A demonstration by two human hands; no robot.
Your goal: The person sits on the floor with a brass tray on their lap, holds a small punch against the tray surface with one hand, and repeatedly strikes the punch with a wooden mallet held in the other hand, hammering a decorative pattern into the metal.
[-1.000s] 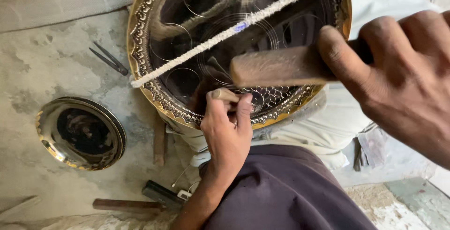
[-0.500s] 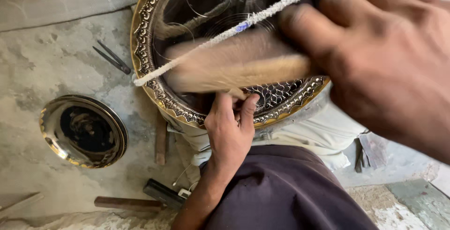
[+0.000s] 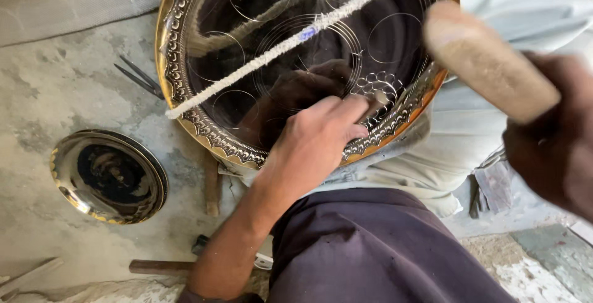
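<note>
Bare concrete floor (image 3: pixel 55 93) fills the left of frame. Large engraved brass tray (image 3: pixel 204 130), top centre, rests on pale-trousered lap; frayed white cord (image 3: pixel 272 53) crosses it. Left hand (image 3: pixel 312 145) presses on lower rim, fingers curled, whether pinching a tool cannot be told. Right hand (image 3: pixel 553 148), blurred at right edge, grips wooden mallet (image 3: pixel 488 62). Smaller brass plate (image 3: pixel 108 176) lies lower left.

Bare forearms, dark purple garment, pale trousers
</note>
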